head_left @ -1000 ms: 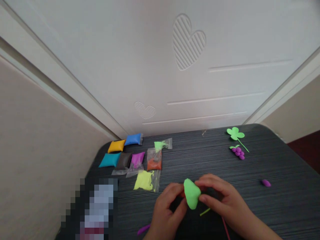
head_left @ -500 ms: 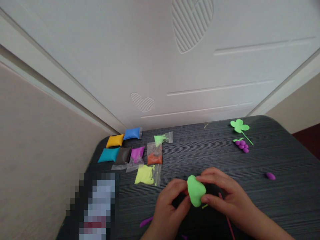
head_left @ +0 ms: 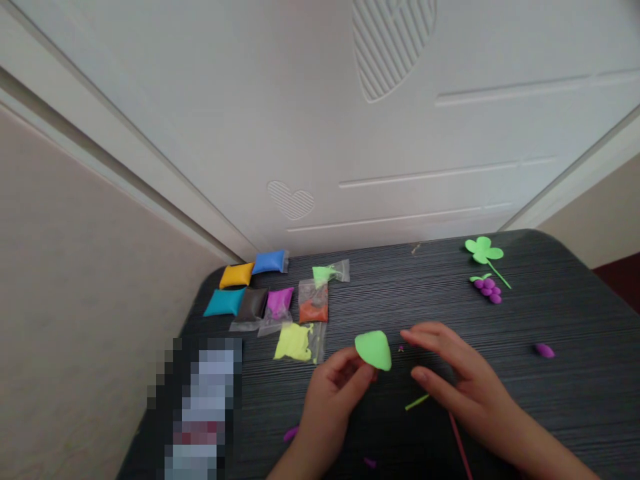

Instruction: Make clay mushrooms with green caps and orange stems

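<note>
My left hand (head_left: 333,393) pinches a flattened, leaf-shaped piece of light green clay (head_left: 374,349) and holds it just above the dark striped table (head_left: 550,400). My right hand (head_left: 450,373) hovers to the right of the clay with its fingers spread and nothing in them. A thin green clay strip (head_left: 417,402) lies on the table under the right hand's fingers, and a thin red stick (head_left: 459,447) runs along beside the right wrist.
Several small bags of coloured clay (head_left: 273,300) lie at the table's back left. A green clay clover (head_left: 484,253) and a purple clay grape bunch (head_left: 487,288) sit at the back right. A purple clay bit (head_left: 545,350) lies at the right. A white door stands behind the table.
My right hand has let go of the green clay and opened. The left hand alone now holds the clay, shifted a little left and up.
</note>
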`<state>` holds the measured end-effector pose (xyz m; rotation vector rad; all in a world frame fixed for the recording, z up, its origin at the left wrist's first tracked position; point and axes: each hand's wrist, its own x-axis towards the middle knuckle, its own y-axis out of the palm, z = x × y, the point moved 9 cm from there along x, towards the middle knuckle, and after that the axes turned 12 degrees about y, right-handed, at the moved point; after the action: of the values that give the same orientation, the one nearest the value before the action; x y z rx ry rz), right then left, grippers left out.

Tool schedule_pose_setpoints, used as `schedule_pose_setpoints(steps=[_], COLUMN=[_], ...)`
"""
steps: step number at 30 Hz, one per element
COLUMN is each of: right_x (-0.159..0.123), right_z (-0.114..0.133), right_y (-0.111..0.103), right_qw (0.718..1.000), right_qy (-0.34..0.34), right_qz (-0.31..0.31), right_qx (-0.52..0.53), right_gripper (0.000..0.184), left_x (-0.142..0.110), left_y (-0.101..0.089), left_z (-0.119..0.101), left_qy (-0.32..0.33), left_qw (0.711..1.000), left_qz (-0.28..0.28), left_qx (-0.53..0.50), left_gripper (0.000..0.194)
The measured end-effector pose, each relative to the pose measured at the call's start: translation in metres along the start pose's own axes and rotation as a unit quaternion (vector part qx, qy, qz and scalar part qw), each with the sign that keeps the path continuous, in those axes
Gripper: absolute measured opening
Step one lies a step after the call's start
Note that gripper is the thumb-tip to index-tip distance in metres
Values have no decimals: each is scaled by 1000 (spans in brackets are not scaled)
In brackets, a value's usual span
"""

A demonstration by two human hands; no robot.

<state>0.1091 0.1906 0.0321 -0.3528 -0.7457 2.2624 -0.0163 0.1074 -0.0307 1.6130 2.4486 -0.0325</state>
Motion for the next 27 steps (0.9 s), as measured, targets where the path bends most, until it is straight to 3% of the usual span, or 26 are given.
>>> schedule_pose_setpoints(steps=[6, 11, 17, 23, 27], right_x=[-4, -1, 0, -2, -1], right_z=[-1, -2, 0, -6, -9], right_y=[23, 29, 28, 24, 18], right_qw=[996, 997, 998, 997, 995], right_qy=[2, 10, 6, 28, 39], right_qz=[72, 67, 55, 64, 58], right_qx=[-47, -27, -11, 14, 75], right_gripper=[71, 57, 50, 55, 40], left_x=[-6, -10, -8, -7, -6], left_y=[20, 28, 27, 23, 21], left_z=[9, 9, 8, 11, 9], left_qy=[-76, -92, -76, -60, -35], left_qw=[979, 965, 969, 985, 994], left_qz=[36, 48, 52, 70, 70], left_qx=[-186, -239, -230, -146, -73], left_gripper=[17, 14, 13, 17, 19])
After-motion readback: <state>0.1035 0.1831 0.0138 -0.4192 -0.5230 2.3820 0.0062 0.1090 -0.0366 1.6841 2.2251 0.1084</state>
